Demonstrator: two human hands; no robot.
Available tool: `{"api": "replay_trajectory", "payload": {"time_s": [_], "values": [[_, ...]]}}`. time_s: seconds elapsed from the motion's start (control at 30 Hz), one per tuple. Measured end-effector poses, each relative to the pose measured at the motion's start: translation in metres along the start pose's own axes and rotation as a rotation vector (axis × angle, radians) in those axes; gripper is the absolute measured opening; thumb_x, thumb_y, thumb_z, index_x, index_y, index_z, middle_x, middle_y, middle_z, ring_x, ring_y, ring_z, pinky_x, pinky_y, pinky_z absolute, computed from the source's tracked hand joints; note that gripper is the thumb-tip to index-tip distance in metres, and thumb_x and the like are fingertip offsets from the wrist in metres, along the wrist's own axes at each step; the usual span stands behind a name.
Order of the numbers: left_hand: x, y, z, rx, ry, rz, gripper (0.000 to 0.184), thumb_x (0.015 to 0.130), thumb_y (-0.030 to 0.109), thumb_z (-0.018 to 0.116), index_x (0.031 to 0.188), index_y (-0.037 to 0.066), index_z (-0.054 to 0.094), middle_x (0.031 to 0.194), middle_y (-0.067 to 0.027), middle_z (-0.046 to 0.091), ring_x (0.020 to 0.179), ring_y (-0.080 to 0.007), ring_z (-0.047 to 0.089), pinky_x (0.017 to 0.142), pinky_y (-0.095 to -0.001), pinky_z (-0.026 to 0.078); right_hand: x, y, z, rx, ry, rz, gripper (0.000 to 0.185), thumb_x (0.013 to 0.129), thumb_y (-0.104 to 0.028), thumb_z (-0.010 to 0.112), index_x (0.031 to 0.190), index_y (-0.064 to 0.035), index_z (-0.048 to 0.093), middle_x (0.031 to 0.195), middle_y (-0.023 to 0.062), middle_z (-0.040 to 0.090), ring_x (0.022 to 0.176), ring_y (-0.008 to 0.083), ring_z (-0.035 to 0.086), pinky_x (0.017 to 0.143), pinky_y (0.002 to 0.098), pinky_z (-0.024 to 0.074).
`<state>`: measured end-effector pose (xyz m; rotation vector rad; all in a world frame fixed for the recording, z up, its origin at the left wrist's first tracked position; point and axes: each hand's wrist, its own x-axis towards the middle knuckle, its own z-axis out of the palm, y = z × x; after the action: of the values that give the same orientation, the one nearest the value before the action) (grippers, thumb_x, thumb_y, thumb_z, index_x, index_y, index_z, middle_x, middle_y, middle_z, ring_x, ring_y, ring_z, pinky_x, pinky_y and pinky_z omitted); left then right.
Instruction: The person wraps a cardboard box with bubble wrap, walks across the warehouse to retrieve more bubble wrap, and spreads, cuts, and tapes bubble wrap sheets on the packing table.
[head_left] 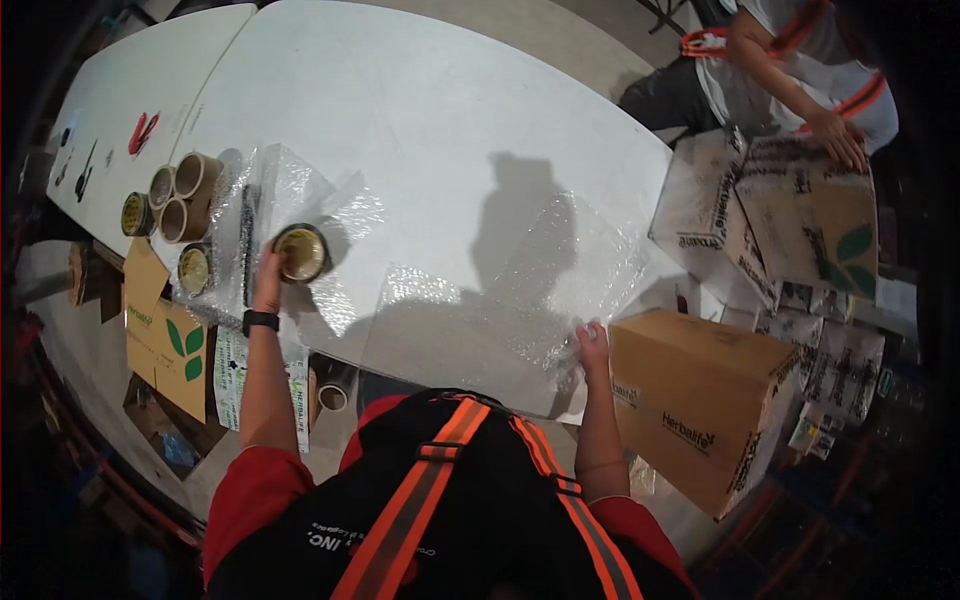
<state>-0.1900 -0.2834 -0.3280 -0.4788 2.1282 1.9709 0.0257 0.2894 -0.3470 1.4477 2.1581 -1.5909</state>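
Note:
My left hand (270,275) grips a roll of tape (302,253) by its left edge, over the white table (400,130). At the near edge of the table, my right hand (592,345) has its fingers closed at the corner of a clear bubble wrap sheet (480,320), which lies spread across the tabletop. More bubble wrap (280,185) is heaped behind and left of my left hand. A closed brown carton (700,395) stands just right of my right hand.
Cardboard tubes (197,177), another tape roll (194,270) and a red tool (142,133) are on the left. A co-worker's hand (838,140) rests on a carton (810,210) at the right. A flattened carton (165,350) stands below the table's left edge.

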Motion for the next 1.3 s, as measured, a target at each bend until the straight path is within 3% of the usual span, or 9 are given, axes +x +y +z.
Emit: {"api": "replay_trajectory", "payload": {"time_s": [0.07, 0.13, 0.23, 0.3, 0.4, 0.6, 0.83, 0.97, 1.3], "values": [[0.007, 0.002, -0.009, 0.019, 0.009, 0.014, 0.038, 0.082, 0.021, 0.049, 0.113, -0.002, 0.053, 0.107, -0.0106, 0.057, 0.101, -0.0218, 0.052, 0.089, -0.0304, 0.04, -0.007, -0.021, -0.005, -0.819, 0.242, -0.265, 0.053, 0.08, -0.04, 0.061, 0.119, -0.0053, 0.05, 0.106, 0.0173, 0.057, 0.097, 0.0309, 0.054, 0.084, 0.0387, 0.0435], [0.013, 0.0, -0.009, 0.986, 0.408, 0.479, 0.036, 0.079, 0.013, 0.055, 0.111, -0.004, 0.053, 0.111, -0.0138, 0.056, 0.102, -0.0253, 0.053, 0.089, -0.032, 0.04, -0.027, -0.056, -0.004, -0.827, 0.304, -0.331, 0.055, 0.078, -0.041, 0.063, 0.116, -0.0022, 0.052, 0.11, 0.021, 0.055, 0.1, 0.0352, 0.053, 0.086, 0.0406, 0.043], [-0.019, 0.067, 0.08, 0.814, 0.496, 0.7, 0.036, 0.075, 0.005, 0.059, 0.109, -0.005, 0.053, 0.111, -0.0167, 0.056, 0.101, -0.0274, 0.053, 0.088, -0.0336, 0.041, -0.024, -0.063, 0.015, -0.764, 0.296, -0.636, 0.056, 0.072, -0.044, 0.067, 0.106, 0.0005, 0.058, 0.115, 0.0225, 0.053, 0.104, 0.0385, 0.051, 0.087, 0.0425, 0.0427], [-0.024, 0.037, 0.156, 0.334, 0.072, 0.416, 0.026, 0.079, 0.009, 0.062, 0.102, -0.002, 0.057, 0.091, -0.0132, 0.06, 0.083, -0.0224, 0.058, 0.076, -0.034, 0.046, -0.043, -0.083, 0.048, -0.766, 0.161, -0.519, 0.05, 0.071, -0.041, 0.068, 0.097, 0.0002, 0.06, 0.107, 0.02, 0.056, 0.099, 0.0377, 0.053, 0.085, 0.0438, 0.0432], [-0.072, 0.026, 0.265, 0.637, -0.353, 0.149, 0.039, 0.082, 0.035, 0.06, 0.099, 0.0, 0.057, 0.09, -0.0174, 0.06, 0.081, -0.0295, 0.059, 0.074, -0.0385, 0.047, -0.063, -0.095, 0.081, -0.891, 0.059, -0.474, 0.041, 0.072, -0.036, 0.067, 0.092, -0.0013, 0.059, 0.098, 0.018, 0.056, 0.092, 0.0361, 0.054, 0.081, 0.044, 0.0439], [-0.095, -0.023, 0.338, 0.813, -0.513, 0.369, 0.022, 0.081, 0.023, 0.059, 0.077, 0.001, 0.057, 0.081, -0.0175, 0.057, 0.078, -0.0334, 0.057, 0.07, -0.0422, 0.046, -0.022, -0.046, 0.066, -0.441, 0.211, -0.72, 0.016, 0.08, -0.016, 0.058, 0.084, -0.0006, 0.059, 0.085, 0.014, 0.057, 0.08, 0.0288, 0.055, 0.067, 0.0422, 0.0457], [-0.016, 0.001, 0.267, 0.241, -0.338, 0.204, 0.014, 0.084, 0.01, 0.06, 0.071, 0.005, 0.055, 0.065, 0.0049, 0.051, 0.061, -0.0037, 0.046, 0.054, -0.0214, 0.037, -0.023, -0.051, 0.002, 0.534, 0.274, -0.249, 0.01, 0.086, -0.011, 0.054, 0.084, -0.0021, 0.059, 0.073, 0.0051, 0.056, 0.063, 0.0109, 0.051, 0.057, 0.0253, 0.0432], [0.026, -0.016, 0.215, 0.29, -0.285, 0.136, 0.015, 0.083, 0.008, 0.06, 0.07, 0.005, 0.055, 0.063, 0.0039, 0.052, 0.057, -0.0044, 0.046, 0.052, -0.0208, 0.037, -0.009, -0.034, 0.014, 0.802, 0.13, 0.076, 0.008, 0.086, -0.01, 0.053, 0.083, -0.0036, 0.056, 0.069, 0.0032, 0.055, 0.054, 0.0105, 0.049, 0.046, 0.0223, 0.0392], [0.022, -0.012, 0.2, 0.482, -0.09, 0.088, 0.025, 0.078, 0.024, 0.068, 0.077, 0.0, 0.061, 0.066, -0.0065, 0.062, 0.057, -0.0136, 0.055, 0.055, -0.0283, 0.043, 0.0, -0.017, 0.006, 0.55, 0.084, 0.161, 0.012, 0.085, -0.016, 0.055, 0.083, -0.0043, 0.057, 0.061, 0.0016, 0.052, 0.049, 0.0123, 0.049, 0.044, 0.0248, 0.0414]]}}
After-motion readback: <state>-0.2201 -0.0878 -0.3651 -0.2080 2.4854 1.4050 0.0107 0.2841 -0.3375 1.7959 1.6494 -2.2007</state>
